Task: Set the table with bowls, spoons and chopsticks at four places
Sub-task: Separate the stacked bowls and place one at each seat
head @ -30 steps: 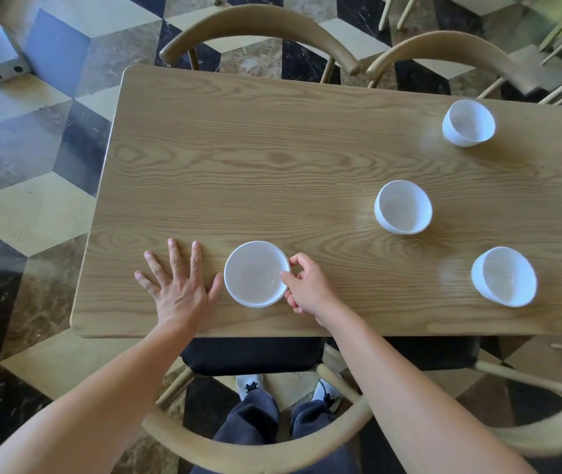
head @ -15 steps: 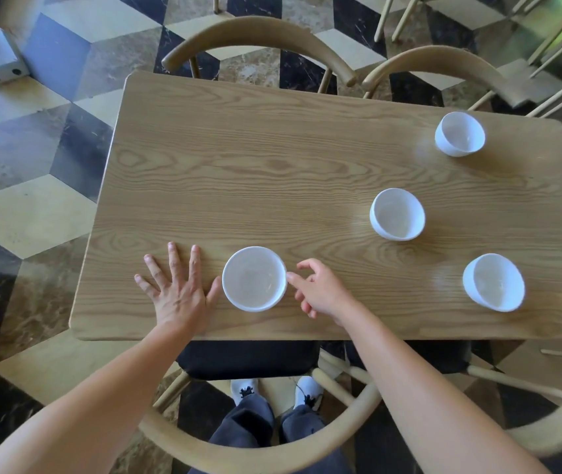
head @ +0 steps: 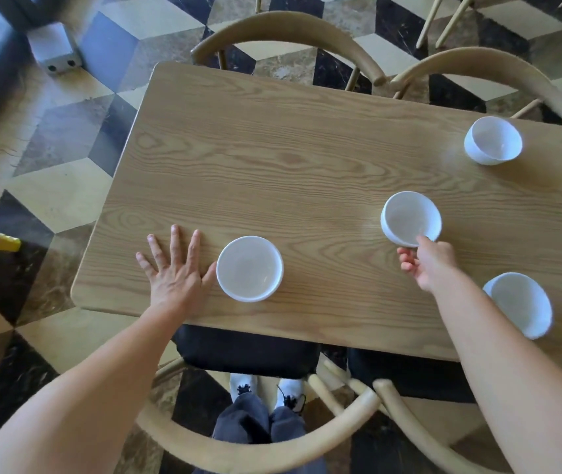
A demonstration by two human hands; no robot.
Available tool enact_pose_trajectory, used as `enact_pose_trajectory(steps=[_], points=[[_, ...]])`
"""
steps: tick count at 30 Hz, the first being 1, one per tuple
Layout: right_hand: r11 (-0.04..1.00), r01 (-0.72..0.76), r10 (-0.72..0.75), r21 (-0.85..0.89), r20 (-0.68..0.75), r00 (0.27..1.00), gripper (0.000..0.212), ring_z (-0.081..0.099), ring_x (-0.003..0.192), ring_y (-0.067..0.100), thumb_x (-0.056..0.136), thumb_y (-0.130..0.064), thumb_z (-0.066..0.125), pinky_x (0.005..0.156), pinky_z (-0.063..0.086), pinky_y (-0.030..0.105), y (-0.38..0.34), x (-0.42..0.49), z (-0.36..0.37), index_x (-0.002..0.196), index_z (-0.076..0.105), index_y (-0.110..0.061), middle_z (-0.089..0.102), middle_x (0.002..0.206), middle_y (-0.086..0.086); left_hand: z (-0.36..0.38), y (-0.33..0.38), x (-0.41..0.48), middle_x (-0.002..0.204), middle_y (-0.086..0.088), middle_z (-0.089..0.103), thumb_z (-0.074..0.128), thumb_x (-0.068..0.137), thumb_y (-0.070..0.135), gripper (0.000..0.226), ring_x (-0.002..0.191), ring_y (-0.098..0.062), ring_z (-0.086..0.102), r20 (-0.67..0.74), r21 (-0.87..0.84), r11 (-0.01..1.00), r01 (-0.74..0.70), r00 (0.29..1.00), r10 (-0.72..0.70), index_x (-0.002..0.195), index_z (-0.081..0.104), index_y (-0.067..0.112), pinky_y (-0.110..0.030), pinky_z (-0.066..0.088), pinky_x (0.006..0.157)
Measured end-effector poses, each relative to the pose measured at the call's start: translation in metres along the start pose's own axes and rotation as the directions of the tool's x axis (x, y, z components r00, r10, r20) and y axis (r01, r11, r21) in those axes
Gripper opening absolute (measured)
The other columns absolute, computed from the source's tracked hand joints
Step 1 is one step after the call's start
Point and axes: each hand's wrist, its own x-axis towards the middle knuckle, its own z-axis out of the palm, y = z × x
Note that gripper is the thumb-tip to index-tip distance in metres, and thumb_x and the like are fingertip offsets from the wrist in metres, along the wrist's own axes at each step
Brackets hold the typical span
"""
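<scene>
Checkered stone floor all around, with a long wooden table in the middle and curved-back wooden chairs tucked in on the far and near sides. Four white bowls are out, no spoons or chopsticks anywhere I can see, so my guess is the bowls are only partly sorted.

Left hand lies flat on the table with its fingers spread, holding nothing, thumb just beside the near-left bowl. Right hand is reached out to the middle bowl, one fingertip at its near rim and the rest curled underneath. Honestly can't tell if it has a real pinch on it.

The far-right bowl sits by itself, and the near-right bowl is close to the near edge, partly under the right forearm.

What worries me is that a one-sided rim grab could tip that middle bowl or let it skate on the smooth wood. And if the forearm drops or swings, it could bump the near-right bowl off onto the stone.
</scene>
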Motion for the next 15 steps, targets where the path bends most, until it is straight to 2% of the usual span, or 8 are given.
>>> enact_pose_trajectory(steps=[3, 7, 11, 15], points=[[0.994, 0.063, -0.067, -0.093, -0.037, 0.997, 0.036, 0.043, 0.031, 0.011, 0.089, 0.004, 0.029, 0.03, 0.027, 0.015, 0.002, 0.006, 0.0, 0.115, 0.053, 0.002, 0.053, 0.065, 0.015, 0.0, 0.0, 0.0, 0.166, -0.002, -0.025, 0.016, 0.091, 0.074, 0.081, 0.147, -0.043, -0.029, 0.009, -0.011, 1.0, 0.007, 1.0, -0.007, 0.157, -0.014, 0.036, -0.066, -0.016, 0.116], [0.989, 0.086, -0.089, -0.124, -0.017, 0.996, 0.041, 0.039, 0.037, 0.012, 0.084, 0.007, 0.026, 0.031, 0.023, 0.015, 0.006, 0.0, 0.008, 0.114, 0.053, 0.001, 0.051, 0.065, 0.013, 0.0, 0.001, 0.001, 0.166, -0.001, -0.023, 0.02, 0.092, 0.073, 0.081, 0.148, -0.041, -0.028, -0.009, -0.027, 1.0, 0.007, 1.0, -0.007, 0.158, -0.011, 0.037, -0.065, -0.016, 0.116], [0.983, 0.096, -0.073, -0.154, 0.149, 0.986, 0.023, 0.037, 0.037, 0.011, 0.089, 0.003, 0.03, 0.031, 0.021, 0.016, 0.009, -0.025, 0.04, 0.105, 0.045, -0.004, 0.05, 0.067, 0.014, -0.002, -0.003, 0.0, 0.168, -0.001, -0.016, 0.025, 0.089, 0.076, 0.083, 0.15, -0.041, -0.023, -0.042, -0.075, 0.997, -0.011, 0.999, 0.008, 0.158, -0.003, 0.039, -0.063, -0.013, 0.117], [0.965, 0.166, -0.089, -0.204, 0.343, 0.935, 0.014, 0.036, 0.035, 0.01, 0.091, 0.001, 0.038, 0.033, 0.02, 0.015, 0.003, -0.06, 0.09, 0.097, 0.039, -0.011, 0.045, 0.07, 0.012, -0.015, -0.004, 0.016, 0.169, -0.006, -0.012, 0.021, 0.088, 0.078, 0.084, 0.151, -0.039, -0.019, -0.064, -0.107, 0.994, -0.001, 0.998, -0.006, 0.159, 0.002, 0.038, -0.061, -0.01, 0.118]])
